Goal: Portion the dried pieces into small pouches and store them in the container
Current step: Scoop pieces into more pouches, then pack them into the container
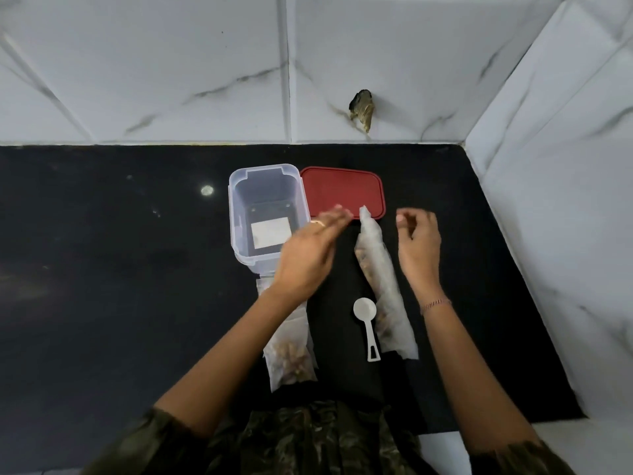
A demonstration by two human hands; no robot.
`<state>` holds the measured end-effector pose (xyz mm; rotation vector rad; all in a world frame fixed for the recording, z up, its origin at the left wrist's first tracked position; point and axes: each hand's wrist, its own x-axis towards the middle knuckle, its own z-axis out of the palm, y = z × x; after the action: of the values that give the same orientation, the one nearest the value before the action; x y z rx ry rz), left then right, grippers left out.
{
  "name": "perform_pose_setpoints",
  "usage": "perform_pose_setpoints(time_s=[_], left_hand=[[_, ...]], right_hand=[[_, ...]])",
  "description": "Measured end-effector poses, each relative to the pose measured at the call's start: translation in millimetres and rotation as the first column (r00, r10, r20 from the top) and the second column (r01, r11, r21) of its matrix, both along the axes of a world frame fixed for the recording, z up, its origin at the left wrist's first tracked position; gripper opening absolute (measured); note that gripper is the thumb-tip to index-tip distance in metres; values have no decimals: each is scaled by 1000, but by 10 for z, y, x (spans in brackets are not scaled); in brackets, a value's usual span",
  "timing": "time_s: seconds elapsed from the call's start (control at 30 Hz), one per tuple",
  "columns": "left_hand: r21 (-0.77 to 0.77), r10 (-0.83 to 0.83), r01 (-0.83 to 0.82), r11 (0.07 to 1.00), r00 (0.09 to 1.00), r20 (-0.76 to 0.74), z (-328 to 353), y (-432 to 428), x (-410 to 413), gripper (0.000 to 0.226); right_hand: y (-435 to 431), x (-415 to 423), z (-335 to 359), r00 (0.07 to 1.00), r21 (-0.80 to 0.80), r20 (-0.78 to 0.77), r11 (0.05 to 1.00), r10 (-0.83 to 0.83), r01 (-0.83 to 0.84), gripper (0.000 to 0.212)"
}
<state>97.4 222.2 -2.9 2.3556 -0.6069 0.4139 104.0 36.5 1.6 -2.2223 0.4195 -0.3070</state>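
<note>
Container (pixel 267 214): clear plastic tub, open, just left of the left fingers; nothing lies in it yet, so it probably stands open and close to take filled pouches.
Small pouch (pixel 291 354): translucent, with brown dried pieces (pixel 291 358) in its lower half; it lies flat on the black worktop (pixel 120 269), partly under the left forearm and well back from the left fingers. It looks like a finished portion waiting to be stored.
Left hand (pixel 308 248): blurred, fingers (pixel 334 217) straight and together, holding nothing; their tips sit over the near left corner of the lid, beside the container's right wall.
Lid (pixel 342 192): red, flat on the worktop, just beyond both sets of fingertips, touching the container's right wall and out of the way.
Scoop (pixel 366 323): white, bowl up, well behind the fingers, beside the long bag; handy for portioning.
Long bag (pixel 380 275): translucent, rolled narrow, holding dried pieces; it lies between the two hands, its top end level with the fingertips and on the lid's near edge.
Right hand (pixel 419 241): fingers (pixel 406 217) loosely curled, empty, just right of the bag's top.
Writing: a white rectangle shows through the container's base; no text or brand is readable.
</note>
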Motion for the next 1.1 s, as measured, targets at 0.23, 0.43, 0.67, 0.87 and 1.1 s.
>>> perform_pose_setpoints(time_s=[0.23, 0.43, 0.67, 0.87, 1.1], left_hand=[[535, -509, 514, 670, 843, -172, -209, -558, 306, 52], [578, -459, 560, 594, 826, -328, -210, -713, 509, 28], [542, -396, 478, 691, 878, -270, -350, -803, 442, 22], [314, 59, 19, 949, 970, -237, -379, -837, 148, 47], [-96, 136, -256, 962, 751, -647, -476, -840, -25, 52]], right_hand=[[67, -653, -279, 962, -83, -245, 987, 116, -140, 41], [21, -661, -359, 957, -20, -284, 997, 64, -73, 16], [-224, -435, -438, 873, 146, -475, 988, 112, -48, 28], [-161, -373, -405, 864, 161, -485, 985, 134, -63, 52], [-269, -330, -415, 842, 318, -514, 948, 165, 8, 30]])
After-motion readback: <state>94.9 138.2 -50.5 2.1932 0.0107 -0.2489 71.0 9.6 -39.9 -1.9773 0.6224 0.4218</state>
